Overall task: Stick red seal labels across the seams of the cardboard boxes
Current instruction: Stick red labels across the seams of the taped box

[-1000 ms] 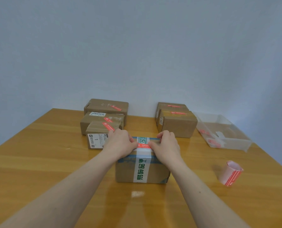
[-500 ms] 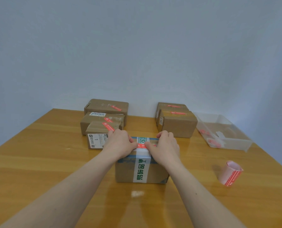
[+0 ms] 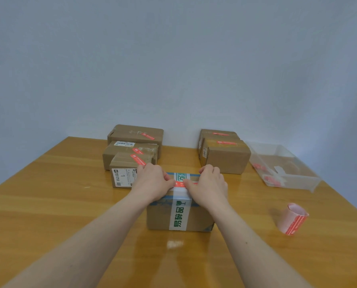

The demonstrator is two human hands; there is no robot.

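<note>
On the wooden table (image 3: 48,204), three boxes stand at the far left in a close row running back toward the wall: the front box (image 3: 124,173) carries a white shipping label on its near face and a red seal on top, the middle box (image 3: 129,151) behind it has a red seal beside a white label, and the back box (image 3: 136,134) has a seal near its right edge. The left hand (image 3: 152,181) lies on top of the near box (image 3: 178,213), fingers bent down over its left part, thumb pressing the left end of the red seal (image 3: 180,184). That seal lies across the white tape band with green print that runs over the top of the box and down its front. The right hand (image 3: 207,183) rests on the right part of the top, fingers curved, thumb pressing the seal's right end; neither hand grips anything. Behind and to the right stand two more boxes, the nearer one (image 3: 225,157) and the farther one (image 3: 217,135), each with a red seal on top. Farther right sits a clear tray (image 3: 287,173) with red bits inside. Near the right edge a label roll (image 3: 293,221) stands on the table, well apart from the hands.
</note>
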